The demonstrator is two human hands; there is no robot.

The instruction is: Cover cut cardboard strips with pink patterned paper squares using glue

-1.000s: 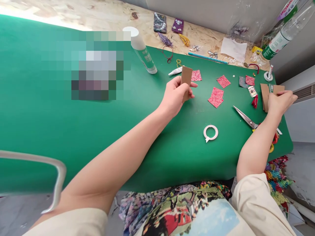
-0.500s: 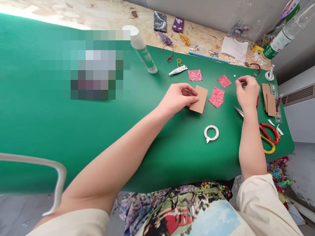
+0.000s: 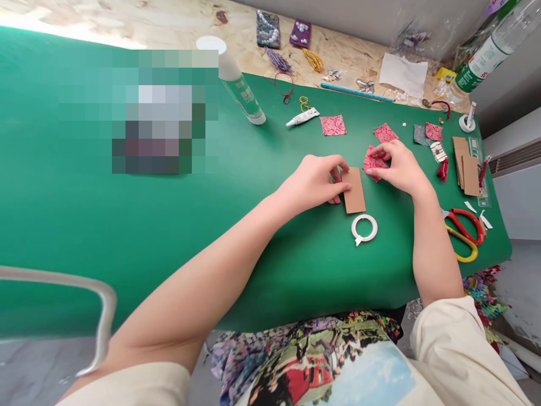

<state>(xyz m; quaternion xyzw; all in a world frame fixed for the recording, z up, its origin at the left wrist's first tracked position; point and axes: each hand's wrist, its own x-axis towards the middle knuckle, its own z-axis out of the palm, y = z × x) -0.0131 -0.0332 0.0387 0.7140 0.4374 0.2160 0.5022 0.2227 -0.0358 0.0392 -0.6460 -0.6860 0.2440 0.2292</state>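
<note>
- Green tabletop (image 3: 236,163) here, a strip of bare chipboard (image 3: 181,22) past it, grey wall (image 3: 359,17) behind.
- Two hands at work. Left hand (image 3: 321,177) has one brown card (image 3: 354,194) pinched between thumb and fingers, out over the green.
- Right hand (image 3: 399,169) has its thumb and fingers slightly apart over one red patch (image 3: 374,163), near the card. Can't tell if it's really gripping it.
- Close by: one white tape ring (image 3: 353,228) just on the wearer's side of the card, plus a second red patch (image 3: 333,125) and a third red patch (image 3: 385,133) farther back.
- Off right: a fourth red patch (image 3: 434,131) right by one grey patch (image 3: 420,135), one red tassel (image 3: 442,169), one pair of scissors (image 3: 480,237), and a card pile (image 3: 470,175), at least three in there, hard to count.
- Far side: one white tube (image 3: 302,117), one green-and-white canister (image 3: 242,93), one blue stick (image 3: 357,92).
- On the chipboard, two beaded pieces: a grey piece (image 3: 267,29) and a purple piece (image 3: 300,32), one tassel each.
</note>
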